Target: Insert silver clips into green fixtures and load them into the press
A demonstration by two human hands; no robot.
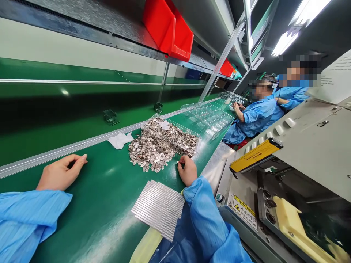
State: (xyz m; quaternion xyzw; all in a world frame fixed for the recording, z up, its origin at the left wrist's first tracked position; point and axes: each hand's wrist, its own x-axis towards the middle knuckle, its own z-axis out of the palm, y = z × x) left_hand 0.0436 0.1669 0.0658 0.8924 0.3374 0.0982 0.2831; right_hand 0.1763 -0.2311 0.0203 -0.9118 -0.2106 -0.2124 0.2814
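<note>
My right hand [188, 170] is closed in a pinch at the near right edge of a heap of small silvery metal pieces [150, 149]. A tiny bright bit shows at its fingertips, apparently one of those pieces. My left hand [61, 172] hovers or rests over the green table at the left, its fingers curled and the thumb laid along them; anything inside is hidden. Part of the heap lies in a tilted clear plastic tray [197, 145]. Close to my body, below the right hand, a flat block of neatly rowed silvery pieces [160, 206] lies near the table edge.
A crumpled white cloth [120, 140] lies left of the heap. Clear plastic trays [210, 117] stand farther along the green table [101, 204]. A red bin [168, 31] sits on the shelf above. At right are a machine [246, 208] and two people in blue, one nearer [260, 109].
</note>
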